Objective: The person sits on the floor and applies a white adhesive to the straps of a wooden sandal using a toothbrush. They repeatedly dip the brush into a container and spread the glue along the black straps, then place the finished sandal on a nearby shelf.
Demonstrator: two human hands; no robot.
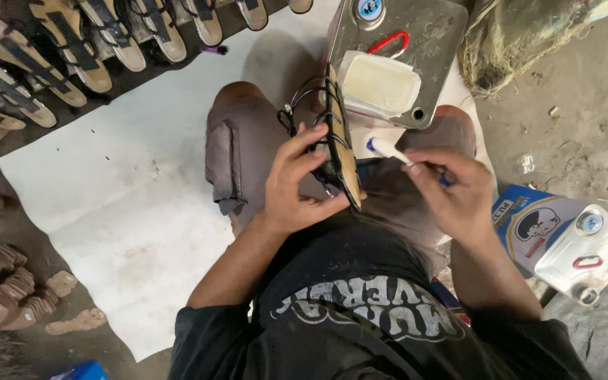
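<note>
left hand (291,184) grip clamped around strappy sandal (338,141), held on edge over the lap. right hand (452,190) grip pinching small brush (388,149), white tip just beside the sole. tub of pale glue (379,83) sits on metal can (431,42) ahead.

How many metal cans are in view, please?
2: one can ahead of the knees, with a white tub on it; another lying at the right. Others may be out of frame.

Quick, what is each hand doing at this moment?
Left hand: closed around a sandal with black straps, held on edge.
Right hand: closed on a white-tipped brush pointing toward the sandal.
</note>
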